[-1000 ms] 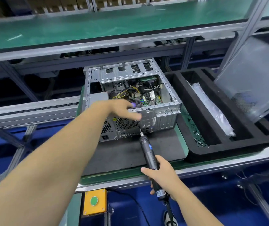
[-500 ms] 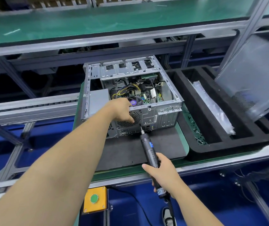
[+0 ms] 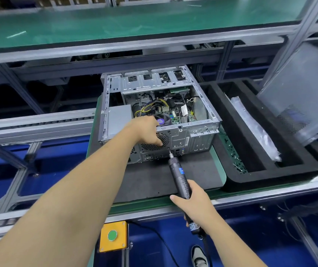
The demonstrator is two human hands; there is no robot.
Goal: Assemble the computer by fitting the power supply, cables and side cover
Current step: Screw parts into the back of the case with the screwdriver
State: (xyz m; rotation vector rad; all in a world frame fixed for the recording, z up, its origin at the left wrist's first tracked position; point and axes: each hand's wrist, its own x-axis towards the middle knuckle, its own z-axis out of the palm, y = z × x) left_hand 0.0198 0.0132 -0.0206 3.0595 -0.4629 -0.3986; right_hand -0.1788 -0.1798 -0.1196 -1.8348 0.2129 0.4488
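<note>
Beside foam tray [image 3: 266, 176], left hand [image 3: 147, 130] curled gripping computer case [image 3: 202, 135] rim, right hand [image 3: 194, 199] clutching screwdriver [image 3: 179, 174]

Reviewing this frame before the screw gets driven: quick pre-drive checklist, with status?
1. Driver held: right hand grips electric screwdriver. Ok.
2. Bit at rear panel of computer case, beside the fan grille: ok.
3. Bit seated in a screw head: cannot tell, too small.
4. Case steadied: left hand holds the rear top edge. Ok.
5. Power supply in its corner: ok.
6. Side cover fitted: not ok, case open, panel leaning at right.
</note>
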